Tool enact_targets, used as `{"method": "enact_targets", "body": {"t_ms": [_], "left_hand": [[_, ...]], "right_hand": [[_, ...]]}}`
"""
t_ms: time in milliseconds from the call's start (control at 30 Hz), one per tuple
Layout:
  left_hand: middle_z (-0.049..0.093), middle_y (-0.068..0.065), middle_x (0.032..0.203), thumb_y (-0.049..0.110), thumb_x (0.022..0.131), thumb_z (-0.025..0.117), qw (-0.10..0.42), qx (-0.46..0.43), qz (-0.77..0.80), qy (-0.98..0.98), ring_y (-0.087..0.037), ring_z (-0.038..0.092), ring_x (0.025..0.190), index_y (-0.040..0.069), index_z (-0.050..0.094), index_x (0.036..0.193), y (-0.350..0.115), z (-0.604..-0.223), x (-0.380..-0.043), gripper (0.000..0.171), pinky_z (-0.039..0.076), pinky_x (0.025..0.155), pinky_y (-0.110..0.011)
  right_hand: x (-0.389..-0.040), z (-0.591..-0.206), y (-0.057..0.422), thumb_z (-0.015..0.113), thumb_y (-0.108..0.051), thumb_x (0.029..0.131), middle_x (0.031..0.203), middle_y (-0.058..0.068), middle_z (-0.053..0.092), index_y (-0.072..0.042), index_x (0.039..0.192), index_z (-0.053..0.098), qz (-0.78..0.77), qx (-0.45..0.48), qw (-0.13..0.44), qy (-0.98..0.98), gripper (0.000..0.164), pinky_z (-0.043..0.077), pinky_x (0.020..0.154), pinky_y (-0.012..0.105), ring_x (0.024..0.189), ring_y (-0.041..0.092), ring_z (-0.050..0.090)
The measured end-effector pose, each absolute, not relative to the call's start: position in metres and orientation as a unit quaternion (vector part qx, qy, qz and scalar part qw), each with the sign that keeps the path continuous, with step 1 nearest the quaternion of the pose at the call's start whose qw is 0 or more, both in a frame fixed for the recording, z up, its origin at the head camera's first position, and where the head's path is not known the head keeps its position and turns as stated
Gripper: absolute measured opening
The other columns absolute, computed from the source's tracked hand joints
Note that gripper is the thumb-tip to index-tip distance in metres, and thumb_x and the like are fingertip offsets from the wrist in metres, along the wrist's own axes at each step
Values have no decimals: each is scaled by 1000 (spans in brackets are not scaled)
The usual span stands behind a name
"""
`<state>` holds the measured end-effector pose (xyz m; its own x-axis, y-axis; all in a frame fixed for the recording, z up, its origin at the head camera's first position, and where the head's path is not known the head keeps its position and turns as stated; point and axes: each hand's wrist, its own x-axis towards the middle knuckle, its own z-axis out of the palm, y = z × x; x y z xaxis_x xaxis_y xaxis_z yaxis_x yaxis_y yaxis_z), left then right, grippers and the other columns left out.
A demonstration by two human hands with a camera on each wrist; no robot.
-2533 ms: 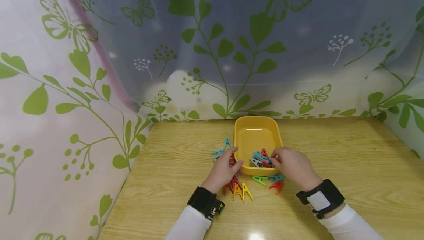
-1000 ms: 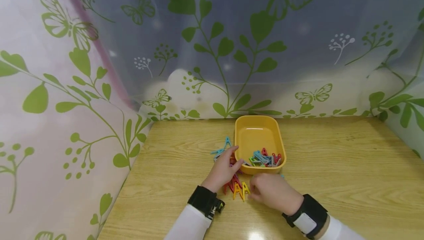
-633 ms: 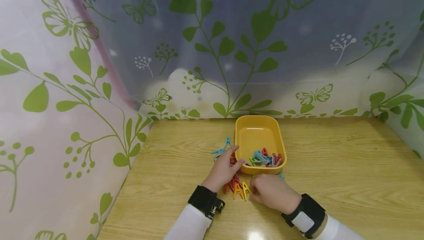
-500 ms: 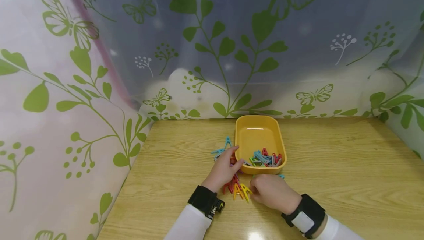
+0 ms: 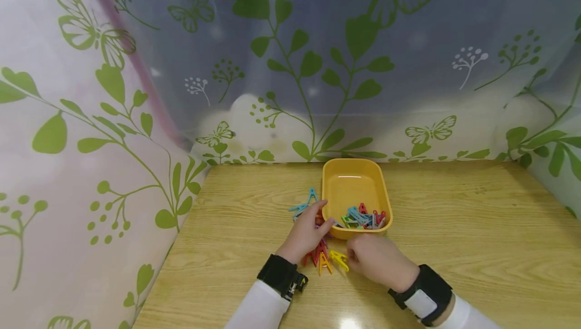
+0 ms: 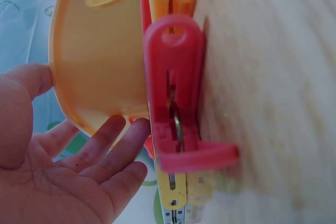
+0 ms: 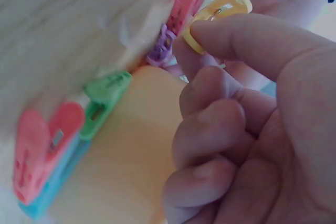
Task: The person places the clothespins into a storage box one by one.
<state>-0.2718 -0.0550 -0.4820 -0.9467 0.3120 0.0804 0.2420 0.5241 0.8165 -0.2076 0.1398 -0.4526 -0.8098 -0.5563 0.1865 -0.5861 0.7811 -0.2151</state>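
My right hand (image 5: 381,263) pinches a yellow clothespin (image 5: 339,260) between thumb and forefinger, just in front of the yellow plastic box (image 5: 356,187); the right wrist view shows the pinch closely, the other fingers curled into the palm. At the box's near left corner, my left hand (image 5: 301,235) rests with thumb and loosely extended fingers against the wall. Inside the box, several coloured clothespins (image 5: 357,217) lie heaped at the near end. An orange clothespin (image 5: 324,264) and red ones (image 6: 173,72) lie on the table close to the left hand, which hides part of that pile.
Blue clothespins (image 5: 299,209) lie left of the box. Green (image 7: 107,100) and pinkish-red (image 7: 32,156) clothespins lie along its near side, hidden behind the right hand in the head view. A patterned curtain (image 5: 281,132) stands right behind the wooden table (image 5: 476,228).
My right hand has left the inside of the box and come to its front, taking hold of the yellow clothespin. That clothespin has turned and parted from the orange one. The left hand stays put.
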Motion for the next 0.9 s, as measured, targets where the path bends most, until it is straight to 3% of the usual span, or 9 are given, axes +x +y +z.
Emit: {"method": "enact_targets", "body": {"t_ms": [267,400,567,900], "left_hand": [[59,-18,139,28,104,63,38,162,460,872,-15,65,94,8,44,155,-55,-481,-272,57,55,82,-30],[59,-18,136,28,105,63,48,159,466,869,-13,67,89,9,43,155,-55,-481,-271,58,56,80,-29],[56,-17,144,29,104,63,43,153,454,877,-12,64,93,9,44,155,-54,-481,-271,58,54,86,-31],[59,-17,138,27,104,63,44,151,459,874,-11,64,90,8,44,155,-54,-482,-271,58,55,82,-28]], "right_hand": [[-211,-434,150,77,-15,88,68,-11,55,-19,74,64,149,270,49,-950,20,38,53,22,58,1,43],[-216,-429,156,78,-18,90,67,-10,50,-16,80,68,156,249,82,-952,15,35,50,21,56,1,40],[-226,-431,166,79,-16,90,66,-9,45,-12,83,68,169,223,132,-951,13,31,49,19,54,2,38],[-240,-439,180,76,-17,91,64,-5,47,-12,79,64,179,170,157,-956,18,29,47,22,52,7,40]]}}
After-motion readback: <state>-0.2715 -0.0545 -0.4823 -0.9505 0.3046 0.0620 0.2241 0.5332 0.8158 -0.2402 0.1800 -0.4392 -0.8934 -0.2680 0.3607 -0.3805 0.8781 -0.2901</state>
